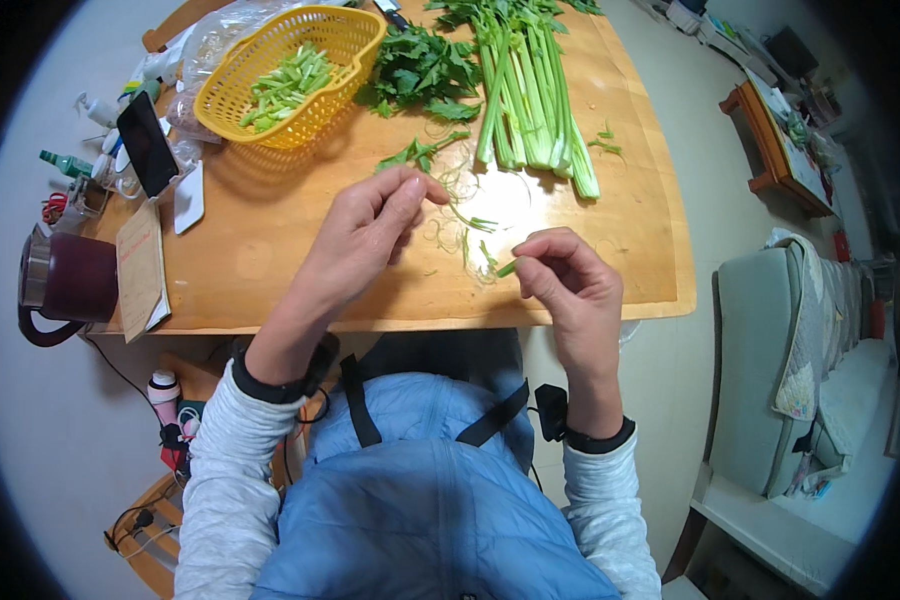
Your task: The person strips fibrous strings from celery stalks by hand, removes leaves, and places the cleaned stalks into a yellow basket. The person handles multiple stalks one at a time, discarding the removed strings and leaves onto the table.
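Observation:
My right hand (574,284) pinches a short piece of green celery stalk (507,268) between thumb and fingers, just above the near part of the table. To its left, my left hand (372,226) is closed with thumb and forefinger together. Whether a thin strand is in that pinch I cannot make out. Below and between the hands lie pale celery strings (440,238) and small green scraps (482,224). Beyond them a leafy celery sprig (422,150) rests on the wood. Farther back is a bunch of long celery stalks (532,105), cut ends toward me.
A yellow plastic basket (362,62) holding cut celery pieces stands at the back left of the wooden table (270,255). Celery leaves (425,68) are heaped beside it. Along the left edge are a propped phone (146,143), a notebook (142,265) and a dark red kettle (78,280).

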Tool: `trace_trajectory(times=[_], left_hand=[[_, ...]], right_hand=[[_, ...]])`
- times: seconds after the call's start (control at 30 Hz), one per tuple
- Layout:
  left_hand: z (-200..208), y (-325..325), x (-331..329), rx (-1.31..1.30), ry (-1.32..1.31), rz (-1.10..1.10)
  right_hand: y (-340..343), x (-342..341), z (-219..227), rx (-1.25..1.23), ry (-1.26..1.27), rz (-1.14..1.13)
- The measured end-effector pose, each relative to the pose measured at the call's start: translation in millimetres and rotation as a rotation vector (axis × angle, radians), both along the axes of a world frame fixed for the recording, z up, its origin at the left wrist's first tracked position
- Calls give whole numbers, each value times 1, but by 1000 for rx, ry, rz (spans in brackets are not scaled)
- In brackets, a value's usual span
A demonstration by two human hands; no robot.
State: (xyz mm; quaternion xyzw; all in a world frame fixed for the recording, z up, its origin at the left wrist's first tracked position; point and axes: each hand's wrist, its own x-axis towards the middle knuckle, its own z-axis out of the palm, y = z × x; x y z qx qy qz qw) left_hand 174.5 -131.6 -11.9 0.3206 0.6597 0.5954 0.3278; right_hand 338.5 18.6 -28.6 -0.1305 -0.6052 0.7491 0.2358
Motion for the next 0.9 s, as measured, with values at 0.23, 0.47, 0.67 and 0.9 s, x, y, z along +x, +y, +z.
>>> trace_trajectory(times=[0.23, 0.47, 0.67, 0.9], left_hand=[[-6, -19, 16, 110, -992, -107], [-8, -16, 8, 266, -1050, -80], [38, -26, -93, 235, 116, 59], [53, 0, -140, -147, 1402, 267]], right_hand=[[-23, -27, 24, 600, -137, 193], [-10, -60, 32, 543, -131, 332], [43, -109, 39, 862, -108, 119], [61, -170, -21, 1701, -232, 48]])
